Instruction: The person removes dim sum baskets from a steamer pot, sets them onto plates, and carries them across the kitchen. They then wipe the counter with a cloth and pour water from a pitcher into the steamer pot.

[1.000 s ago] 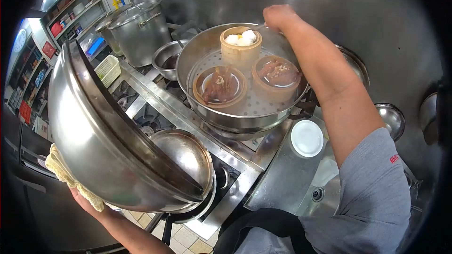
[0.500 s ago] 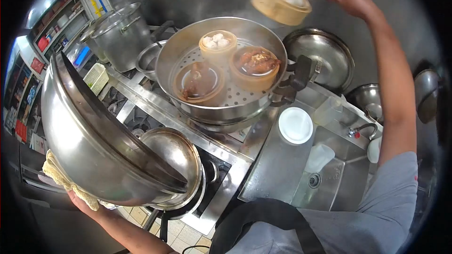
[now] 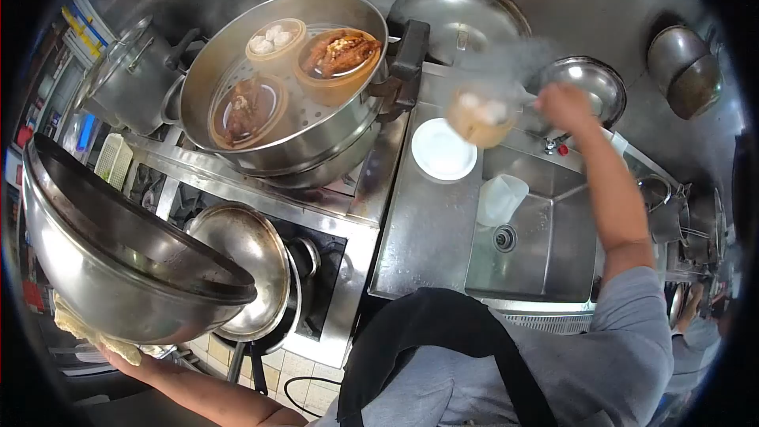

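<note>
My right hand [image 3: 568,107] is closed on metal tongs [image 3: 526,98], largely blurred. They carry a small bamboo steamer basket [image 3: 477,131] of white buns [image 3: 482,107], steaming beside and above a white plate [image 3: 444,149]. Low at the left, my left hand [image 3: 118,357] grips a big domed steel lid [image 3: 103,257] through a yellowish cloth [image 3: 85,330]; the fingers are mostly hidden. In the large steamer pot [image 3: 273,164] stand a basket of white dumplings [image 3: 275,38] and two baskets with brown saucy food, one on the right [image 3: 338,54], one in front [image 3: 243,115].
A sink [image 3: 545,245] holding a translucent plastic jug [image 3: 501,199] lies right of the steel counter [image 3: 423,245]. Woks [image 3: 237,257] sit on the burners below the pot. A tall stockpot [image 3: 134,83] stands at the left. Someone's arm [image 3: 689,308] shows at the far right.
The view has turned to the right. My right hand has lowered the basket from above the steamer's right side to near the white plate. My left hand still holds the lid.
</note>
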{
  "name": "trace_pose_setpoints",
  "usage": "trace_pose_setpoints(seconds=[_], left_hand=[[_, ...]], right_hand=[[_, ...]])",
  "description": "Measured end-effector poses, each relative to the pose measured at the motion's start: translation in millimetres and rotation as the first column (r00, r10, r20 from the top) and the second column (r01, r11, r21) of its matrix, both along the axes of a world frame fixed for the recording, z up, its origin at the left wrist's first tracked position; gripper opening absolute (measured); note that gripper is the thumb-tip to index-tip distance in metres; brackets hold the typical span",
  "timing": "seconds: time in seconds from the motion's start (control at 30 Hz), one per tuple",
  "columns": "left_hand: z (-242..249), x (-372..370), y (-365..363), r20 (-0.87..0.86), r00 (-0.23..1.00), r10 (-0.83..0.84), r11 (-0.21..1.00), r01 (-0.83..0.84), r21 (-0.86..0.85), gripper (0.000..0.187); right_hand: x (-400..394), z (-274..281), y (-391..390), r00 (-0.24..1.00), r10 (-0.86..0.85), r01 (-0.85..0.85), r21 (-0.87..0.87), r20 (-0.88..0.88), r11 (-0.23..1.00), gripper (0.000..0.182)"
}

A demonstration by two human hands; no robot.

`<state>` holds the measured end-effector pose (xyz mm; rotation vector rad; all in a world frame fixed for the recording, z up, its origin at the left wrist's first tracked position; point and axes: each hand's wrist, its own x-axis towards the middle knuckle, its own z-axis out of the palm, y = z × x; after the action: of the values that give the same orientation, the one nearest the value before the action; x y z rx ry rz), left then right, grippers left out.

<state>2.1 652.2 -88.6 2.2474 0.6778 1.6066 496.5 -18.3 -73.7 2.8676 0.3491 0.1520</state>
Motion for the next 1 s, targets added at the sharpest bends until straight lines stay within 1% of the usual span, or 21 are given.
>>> trace_pose_setpoints(seconds=[0.03,0.1,0.13,0.23,0.27,0.3,0.37,0.4,0.43,0.47,0.5,0.53,0.57,0.63,0.7,0.77,0.87,0.9,0.93,0.97,1.0], left_hand=[[0.8,1.4,-1.1,0.002,1.0,0.0,1.0,0.0,0.005,0.051],[-0.7,3.6,-2.4,0.093,0.995,-0.019,0.988,0.033,-0.152,0.051],[-0.4,3.9,-3.4,0.152,0.987,-0.053,0.97,0.087,-0.229,0.051],[16.9,28.9,-45.0,0.171,0.985,-0.02,0.971,0.059,-0.231,0.05],[20.2,29.5,-47.6,0.275,0.961,-0.004,0.933,0.102,-0.345,0.05],[21.2,31.3,-50.6,0.28,0.96,0.007,0.935,0.093,-0.342,0.05],[20.1,33.1,-53.5,0.438,0.899,0.002,0.863,0.22,-0.455,0.049],[18.3,30.8,-51.6,0.398,0.917,0.035,0.884,0.157,-0.44,0.049],[17.3,30.1,-53.0,0.403,0.914,0.047,0.886,0.148,-0.439,0.049],[16.6,30.3,-56.1,0.347,0.937,0.04,0.916,0.105,-0.388,0.048],[15.5,29.7,-56.9,0.289,0.957,0.034,0.941,0.067,-0.331,0.048],[3.0,16.0,-32.9,0.358,0.932,0.051,0.908,0.106,-0.405,0.048],[1.2,14.2,-30.1,0.364,0.93,0.056,0.91,0.103,-0.402,0.048],[-0.4,13.3,-26.5,0.347,0.937,0.031,0.891,0.131,-0.434,0.047],[3.4,20.4,-34.3,0.367,0.93,0.029,0.886,0.146,-0.441,0.047],[8.0,29.4,-50.2,0.386,0.922,0.021,0.88,0.166,-0.445,0.047],[17.1,43.8,-70.6,0.451,0.892,0.006,0.863,0.224,-0.453,0.046],[16.4,44.4,-73.7,0.505,0.863,0.023,0.821,0.272,-0.502,0.046],[14.9,43.5,-73.7,0.556,0.83,0.047,0.772,0.323,-0.547,0.047],[12.8,40.2,-72.1,0.561,0.826,0.051,0.774,0.322,-0.545,0.047],[10.1,36.5,-70.3,0.577,0.816,0.032,0.743,0.367,-0.56,0.047]], right_hand=[[3.3,-31.3,0.7,1.0,0.013,-0.014,-0.052,-0.019,0.999,0.021],[9.6,-85.4,4.9,0.996,0.028,-0.029,-0.016,-0.08,0.999,0.022],[10.2,-105.7,10.8,0.996,0.032,-0.032,0.003,-0.085,0.999,0.021],[4.2,-130.1,31.2,0.994,0.039,-0.039,0.003,-0.099,0.999,0.02],[5.7,-130.3,37.8,0.993,0.028,-0.03,-0.019,-0.112,0.999,0.02],[12.3,-124.3,39.6,0.993,0.04,-0.042,-0.017,-0.107,0.999,0.02],[26.6,-89.7,42.2,0.994,-0.042,0.041,-0.007,-0.105,0.999,0.022],[32.2,-56.2,49.7,0.997,-0.061,0.062,0.022,-0.056,0.998,0.025],[37.8,-14.8,58.6,0.997,-0.08,0.08,0.052,-0.009,0.995,0.028],[46.1,22.1,67.9,0.998,-0.061,0.059,0.105,0.017,0.993,0.034],[47.9,54.2,81.6,0.989,-0.018,-0.016,0.23,0.147,0.973,0.034],[52.9,82.5,97.5,0.972,0.05,-0.111,0.259,0.23,0.959,0.034],[56.5,107.4,115.8,0.943,0.112,-0.205,0.28,0.314,0.938,0.034],[50.5,145.3,170.0,0.899,0.253,-0.352,0.247,0.357,0.903,0.033],[47.1,164.1,229.6,0.888,0.355,-0.403,0.124,0.294,0.907,0.031],[53.7,167.4,288.6,0.908,0.394,-0.396,-0.021,0.144,0.918,0.027],[73.0,146.7,354.2,0.89,0.45,-0.44,-0.117,0.074,0.89,0.025],[77.1,140.5,369.9,0.887,0.46,-0.448,-0.163,0.045,0.879,0.026],[84.2,132.5,382.2,0.885,0.463,-0.45,-0.163,0.054,0.878,0.026],[91.5,123.4,394.3,0.895,0.444,-0.434,-0.158,0.038,0.887,0.028],[99.0,115.6,404.6,0.905,0.425,-0.417,-0.154,0.022,0.896,0.03]])
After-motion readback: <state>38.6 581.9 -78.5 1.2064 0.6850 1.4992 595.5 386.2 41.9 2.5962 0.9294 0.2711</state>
